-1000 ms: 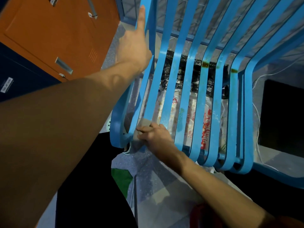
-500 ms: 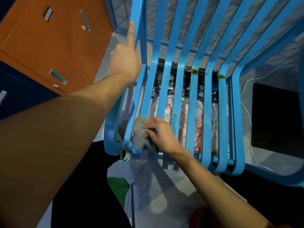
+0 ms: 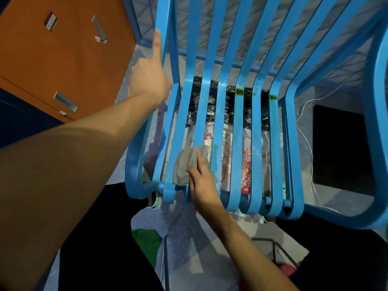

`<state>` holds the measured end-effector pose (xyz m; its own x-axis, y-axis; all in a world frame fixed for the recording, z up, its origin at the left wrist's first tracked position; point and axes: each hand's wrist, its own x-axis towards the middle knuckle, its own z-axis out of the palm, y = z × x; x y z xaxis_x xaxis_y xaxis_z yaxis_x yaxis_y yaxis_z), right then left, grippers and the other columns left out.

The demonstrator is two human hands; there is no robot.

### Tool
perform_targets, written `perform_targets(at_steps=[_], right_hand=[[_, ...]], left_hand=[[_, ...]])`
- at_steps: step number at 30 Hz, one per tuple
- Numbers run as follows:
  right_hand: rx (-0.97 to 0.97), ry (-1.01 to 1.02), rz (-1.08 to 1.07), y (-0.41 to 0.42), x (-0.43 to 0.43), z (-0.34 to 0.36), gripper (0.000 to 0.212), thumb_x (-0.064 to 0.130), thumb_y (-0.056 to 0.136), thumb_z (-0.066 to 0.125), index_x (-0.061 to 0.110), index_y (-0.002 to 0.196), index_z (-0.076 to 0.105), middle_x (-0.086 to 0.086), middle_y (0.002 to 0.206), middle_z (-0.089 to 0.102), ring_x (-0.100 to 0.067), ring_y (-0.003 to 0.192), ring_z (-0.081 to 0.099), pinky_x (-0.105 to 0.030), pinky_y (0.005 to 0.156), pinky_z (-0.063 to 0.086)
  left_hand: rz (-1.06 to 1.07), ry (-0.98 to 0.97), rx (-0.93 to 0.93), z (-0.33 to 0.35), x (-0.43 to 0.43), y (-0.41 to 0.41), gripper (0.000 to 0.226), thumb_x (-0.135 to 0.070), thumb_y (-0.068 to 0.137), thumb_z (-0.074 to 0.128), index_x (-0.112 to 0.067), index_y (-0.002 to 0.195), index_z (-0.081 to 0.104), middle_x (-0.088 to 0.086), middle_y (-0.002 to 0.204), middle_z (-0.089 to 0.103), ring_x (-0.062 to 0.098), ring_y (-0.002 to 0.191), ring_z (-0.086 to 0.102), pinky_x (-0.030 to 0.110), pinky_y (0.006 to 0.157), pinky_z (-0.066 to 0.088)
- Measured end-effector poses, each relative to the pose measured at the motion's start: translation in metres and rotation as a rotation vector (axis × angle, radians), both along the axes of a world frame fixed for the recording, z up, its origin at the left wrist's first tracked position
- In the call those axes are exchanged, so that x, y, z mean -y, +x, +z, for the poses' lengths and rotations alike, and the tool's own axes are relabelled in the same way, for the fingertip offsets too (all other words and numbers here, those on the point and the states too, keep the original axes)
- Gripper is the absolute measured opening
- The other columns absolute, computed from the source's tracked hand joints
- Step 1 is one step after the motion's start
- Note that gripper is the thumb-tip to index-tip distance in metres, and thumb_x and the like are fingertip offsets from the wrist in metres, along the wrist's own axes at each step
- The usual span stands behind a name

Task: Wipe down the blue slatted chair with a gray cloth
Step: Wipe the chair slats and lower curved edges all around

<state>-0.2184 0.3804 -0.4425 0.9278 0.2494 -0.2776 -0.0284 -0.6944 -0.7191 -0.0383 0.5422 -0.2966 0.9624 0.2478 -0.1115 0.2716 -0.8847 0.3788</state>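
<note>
**A:** What could go wrong from here?

**B:** The gray cloth point(image 3: 184, 166) lies bunched across two slats and the gap between them, near the front edge of the blue slatted chair point(image 3: 237, 127). Only flat fingers hold it down, so I think a hard stroke could push it through the gap onto the plastic bags point(image 3: 246, 164) underneath. The brown stains point(image 3: 239, 91) at the seat's bend also look sticky, and a light pass might only smear them.

**A:** And the grip?

**B:** The right hand point(image 3: 201, 183) has its grip spread, fingers straight and pressing on the cloth, pinching nothing. The left hand point(image 3: 149, 80) braces against the outer left slat with its forefinger straight along it. Its other fingers are hidden, so I cannot tell whether that grip curls round.
</note>
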Motion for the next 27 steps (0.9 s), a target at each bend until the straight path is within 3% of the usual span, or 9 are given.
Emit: perform_targets(at_steps=[2,4,7,12,15,19,21,24,27], right_hand=[[0.106,-0.009,-0.006,-0.024,-0.005,0.001,0.035,0.016,0.105,0.037,0.017,0.14,0.044,0.009,0.163,-0.01,-0.006,0.145,0.011,-0.008,0.112,0.006],[0.094,0.089,-0.026,-0.047,-0.008,0.009,0.043,0.017,0.106,0.036,0.017,0.149,0.034,0.008,0.163,-0.012,-0.008,0.149,0.004,-0.005,0.112,0.005],[0.062,0.125,-0.004,-0.07,-0.011,0.009,0.049,0.022,0.107,0.034,0.018,0.154,0.022,0.008,0.162,-0.016,-0.012,0.15,-0.006,-0.02,0.119,0.008],[0.148,-0.193,0.08,-0.028,-0.023,-0.022,0.052,0.004,0.1,0.044,0.007,0.15,0.028,-0.011,0.163,-0.01,-0.038,0.149,-0.002,-0.055,0.118,0.022],[0.056,-0.174,0.022,0.027,-0.023,-0.037,0.062,0.002,0.1,0.038,0.021,0.154,0.013,0.003,0.158,-0.03,-0.034,0.148,-0.013,-0.056,0.114,0.031],[0.078,-0.214,-0.002,0.095,-0.024,-0.04,0.077,0.007,0.097,0.043,0.027,0.156,-0.004,-0.002,0.159,-0.028,-0.047,0.145,0.014,-0.048,0.094,0.053],[0.048,-0.226,-0.008,0.128,-0.025,-0.037,0.077,0.012,0.099,0.041,0.028,0.155,-0.01,-0.006,0.161,-0.02,-0.049,0.143,0.015,-0.05,0.099,0.046],[0.02,-0.127,-0.044,0.161,-0.03,-0.027,0.077,0.022,0.1,0.039,0.034,0.152,-0.017,-0.003,0.164,-0.009,-0.042,0.143,0.023,-0.055,0.116,0.015],[0.033,-0.061,-0.072,0.157,-0.029,-0.026,0.069,0.027,0.102,0.033,0.026,0.154,-0.012,0.003,0.164,0.001,-0.028,0.137,0.036,-0.051,0.118,0.019]], left_hand=[[0.003,0.012,0.006,0.0,-0.001,0.0,0.089,-0.002,0.095,0.05,-0.032,0.155,-0.008,0.019,0.095,0.058,0.031,0.078,0.061,0.049,0.073,0.058],[0.004,0.01,0.008,0.0,-0.001,0.0,0.088,-0.003,0.095,0.05,-0.032,0.155,-0.008,0.019,0.093,0.057,0.03,0.076,0.06,0.048,0.072,0.058],[0.0,0.014,0.014,0.0,-0.001,0.001,0.087,-0.005,0.096,0.051,-0.031,0.155,-0.008,0.02,0.093,0.059,0.03,0.076,0.061,0.048,0.071,0.058],[0.0,0.031,0.034,-0.004,-0.002,0.003,0.087,-0.006,0.096,0.054,-0.029,0.156,-0.005,0.016,0.091,0.052,0.03,0.08,0.059,0.047,0.074,0.057],[-0.005,0.044,0.049,-0.007,-0.002,0.004,0.088,-0.005,0.095,0.055,-0.027,0.156,-0.004,0.019,0.096,0.057,0.029,0.081,0.059,0.046,0.075,0.056],[-0.006,0.061,0.038,-0.008,-0.002,0.003,0.088,-0.006,0.096,0.055,-0.027,0.156,-0.005,0.019,0.1,0.062,0.031,0.083,0.062,0.046,0.075,0.056],[-0.01,0.069,0.036,-0.008,-0.002,0.004,0.088,-0.006,0.096,0.054,-0.027,0.156,-0.006,0.018,0.098,0.062,0.031,0.083,0.062,0.046,0.077,0.057],[-0.023,0.088,0.047,-0.009,-0.002,0.006,0.087,-0.006,0.096,0.054,-0.025,0.156,-0.007,0.019,0.104,0.061,0.033,0.088,0.062,0.046,0.079,0.053],[-0.035,0.094,0.041,-0.009,-0.003,0.006,0.088,-0.005,0.096,0.053,-0.024,0.156,-0.008,0.018,0.101,0.056,0.031,0.084,0.057,0.042,0.075,0.05]])
